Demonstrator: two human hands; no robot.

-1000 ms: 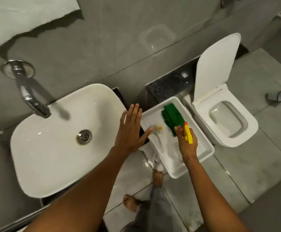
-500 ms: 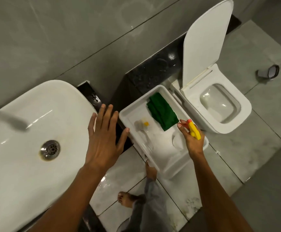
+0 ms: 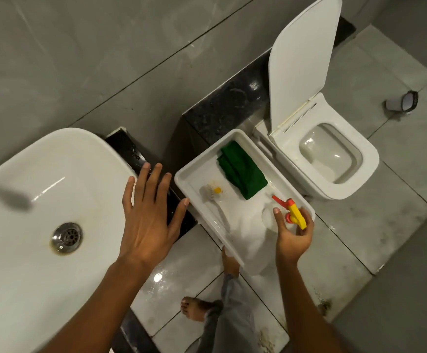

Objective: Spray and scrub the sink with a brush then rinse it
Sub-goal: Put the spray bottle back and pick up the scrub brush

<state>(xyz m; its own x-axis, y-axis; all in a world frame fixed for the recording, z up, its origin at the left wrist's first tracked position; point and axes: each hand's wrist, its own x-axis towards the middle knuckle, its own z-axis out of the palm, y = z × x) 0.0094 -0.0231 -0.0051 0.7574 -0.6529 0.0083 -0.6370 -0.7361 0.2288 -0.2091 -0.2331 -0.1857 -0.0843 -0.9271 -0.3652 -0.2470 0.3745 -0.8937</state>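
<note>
The white sink (image 3: 41, 276) with its metal drain (image 3: 67, 236) fills the left side. My left hand (image 3: 148, 220) hovers flat over the sink's right rim, fingers spread and holding nothing. To the right stands a white tray (image 3: 182, 174). In it lie a brush (image 3: 212, 191) with white bristles and a clear handle, and a folded green cloth (image 3: 243, 169). Over the tray's near right corner, my right hand (image 3: 292, 240) grips the neck of a white spray bottle (image 3: 294, 212) with a yellow and red trigger head. The tap is out of view; only its shadow falls on the basin.
A white toilet (image 3: 365, 159) with its lid raised stands right of the tray, against a black ledge (image 3: 227, 103). A small cup (image 3: 402, 101) lies on the tiled floor at far right. My bare feet (image 3: 197, 308) stand on wet tiles below the tray.
The view has swung right, so the tap has left the frame. My right hand has carried the spray bottle to the tray's near right corner. My left hand stays spread by the sink rim.
</note>
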